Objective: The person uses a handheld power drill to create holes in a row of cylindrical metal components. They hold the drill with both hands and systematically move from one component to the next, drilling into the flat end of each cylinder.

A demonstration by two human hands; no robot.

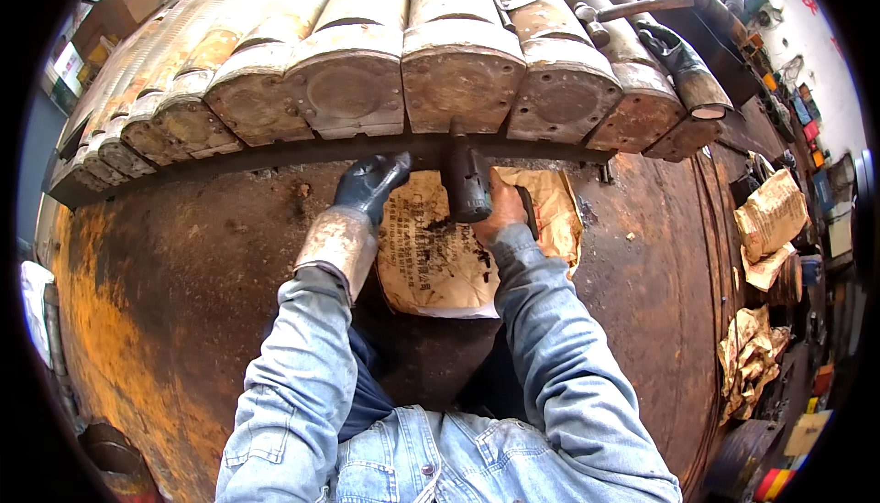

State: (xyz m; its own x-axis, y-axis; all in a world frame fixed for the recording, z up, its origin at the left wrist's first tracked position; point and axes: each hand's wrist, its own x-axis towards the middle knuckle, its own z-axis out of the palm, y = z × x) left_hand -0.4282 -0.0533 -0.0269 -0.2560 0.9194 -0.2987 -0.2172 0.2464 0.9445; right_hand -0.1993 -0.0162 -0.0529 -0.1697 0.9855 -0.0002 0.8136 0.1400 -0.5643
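Observation:
My right hand (504,209) is bare and wraps round a dark power tool (467,182) with a thick cylindrical body. The tool's thin tip points away from me and meets, or nearly meets, the lower edge of the middle metal block (463,82); exact contact is hard to tell. In a dark glove, my left hand (369,184) is closed to the left of the tool, just short of the blocks. Whatever its fingers hold, if anything, is hidden. Beneath both hands lies a brown paper sack (431,265) with dark smudges.
Several worn cylinders with flat end blocks stand in a row across the far side. A hammer (642,8) rests on them at the right, near an open metal tube (701,91). Crumpled brown paper (752,361) lies at the right. The rusty metal surface (192,292) spreads around me.

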